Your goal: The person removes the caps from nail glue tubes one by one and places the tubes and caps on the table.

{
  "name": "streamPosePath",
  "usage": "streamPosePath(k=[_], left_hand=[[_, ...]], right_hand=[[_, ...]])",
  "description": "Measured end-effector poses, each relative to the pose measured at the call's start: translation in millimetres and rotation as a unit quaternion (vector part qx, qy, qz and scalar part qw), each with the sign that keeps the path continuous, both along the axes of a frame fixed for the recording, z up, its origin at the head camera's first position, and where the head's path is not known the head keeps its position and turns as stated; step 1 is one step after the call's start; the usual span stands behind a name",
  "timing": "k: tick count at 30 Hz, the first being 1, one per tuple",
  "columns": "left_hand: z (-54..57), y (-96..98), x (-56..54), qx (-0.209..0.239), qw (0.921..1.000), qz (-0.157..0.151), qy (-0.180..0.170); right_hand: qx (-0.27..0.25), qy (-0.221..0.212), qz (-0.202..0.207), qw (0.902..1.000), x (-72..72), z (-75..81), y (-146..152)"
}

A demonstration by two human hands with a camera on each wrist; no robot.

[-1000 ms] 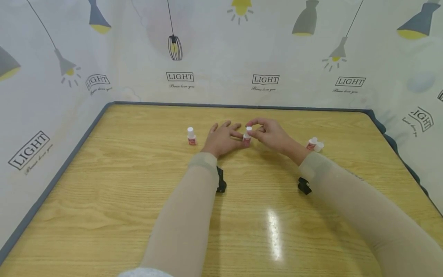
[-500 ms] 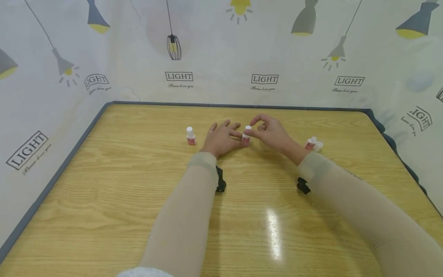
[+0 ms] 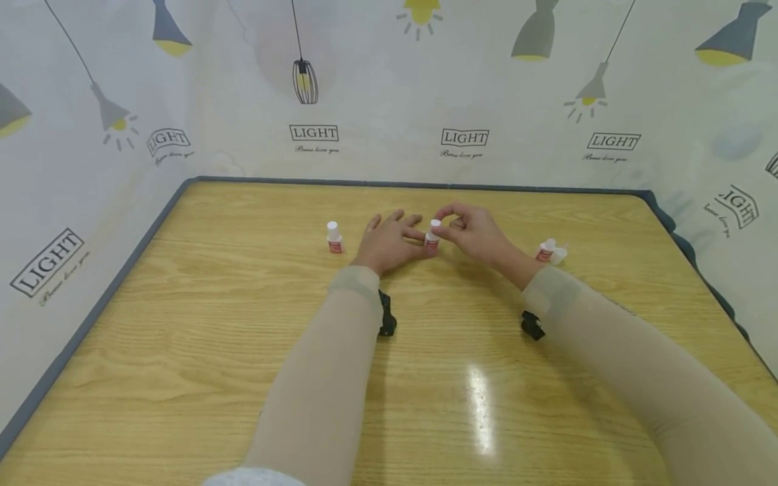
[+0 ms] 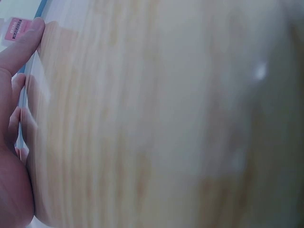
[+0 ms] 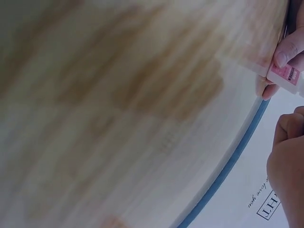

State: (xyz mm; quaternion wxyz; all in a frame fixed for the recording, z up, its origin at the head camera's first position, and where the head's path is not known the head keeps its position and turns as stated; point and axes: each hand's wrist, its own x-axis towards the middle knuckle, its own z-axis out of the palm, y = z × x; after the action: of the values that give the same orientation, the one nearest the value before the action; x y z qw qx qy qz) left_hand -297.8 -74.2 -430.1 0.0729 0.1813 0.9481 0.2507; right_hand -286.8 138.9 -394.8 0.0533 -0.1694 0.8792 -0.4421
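Observation:
A small white bottle (image 3: 432,241) with a pink-red label stands upright near the middle of the table's far half. My left hand (image 3: 392,244) pinches its lower part between thumb and forefinger, the other fingers spread over the table. On the bottle's white cap (image 3: 435,224) are the thumb and forefinger of my right hand (image 3: 477,233). The left wrist view catches the label (image 4: 20,28) beside my left thumb. At the edge of the right wrist view, the left thumb presses the bottle (image 5: 286,75); the right hand (image 5: 287,159) shows only partly, its fingertips cut off.
A similar capped bottle (image 3: 335,239) stands left of my left hand. Beyond my right wrist is another labelled bottle (image 3: 545,252), with a small white object (image 3: 559,256) against it. The wooden table (image 3: 243,317) ends at a dark edging along a printed backdrop (image 3: 389,101).
My right forefinger lifted away from the cap half a second ago and is now back by it. The left hand and the bottle stay in place.

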Motion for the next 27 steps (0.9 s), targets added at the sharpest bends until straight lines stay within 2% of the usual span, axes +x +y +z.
streamPosePath(k=[9, 20, 27], left_hand=[[-0.5, -0.9, -0.6, -0.005, 1.0000, 0.001, 0.003], [-1.0, -1.1, -0.6, -0.003, 1.0000, 0.000, 0.002], [-0.1, -0.5, 0.6, 0.006, 1.0000, 0.002, -0.003]], right_hand=[[0.003, -0.001, 0.032, 0.9995, 0.3, 1.6, -0.2], [0.005, -0.001, 0.033, 0.9994, 0.0, -0.3, 1.3], [-0.013, 0.022, 0.031, 0.9992, 0.8, 2.0, 0.6]])
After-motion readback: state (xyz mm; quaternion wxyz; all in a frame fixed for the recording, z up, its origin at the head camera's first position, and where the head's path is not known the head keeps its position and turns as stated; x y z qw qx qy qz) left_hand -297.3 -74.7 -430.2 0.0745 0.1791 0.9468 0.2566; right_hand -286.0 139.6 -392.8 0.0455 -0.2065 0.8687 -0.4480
